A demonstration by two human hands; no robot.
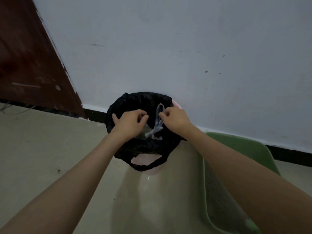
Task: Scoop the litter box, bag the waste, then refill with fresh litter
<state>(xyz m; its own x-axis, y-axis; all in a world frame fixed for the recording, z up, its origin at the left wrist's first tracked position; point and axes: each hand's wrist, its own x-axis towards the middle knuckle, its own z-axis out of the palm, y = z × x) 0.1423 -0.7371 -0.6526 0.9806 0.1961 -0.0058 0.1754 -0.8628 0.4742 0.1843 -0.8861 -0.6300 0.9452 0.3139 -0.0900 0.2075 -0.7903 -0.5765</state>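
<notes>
A clear plastic bag (157, 123) is pinched by the curled fingers of the right hand (174, 119) and the left hand (129, 123), over a black-lined bin (143, 102). The green litter box (243, 149) is seen below the right forearm.

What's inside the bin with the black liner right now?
In the black liner of the bin, a small clear plastic bag sits at the mouth, its twisted top pinched by the right hand; the left hand covers its other side. Anything deeper is hidden.
</notes>
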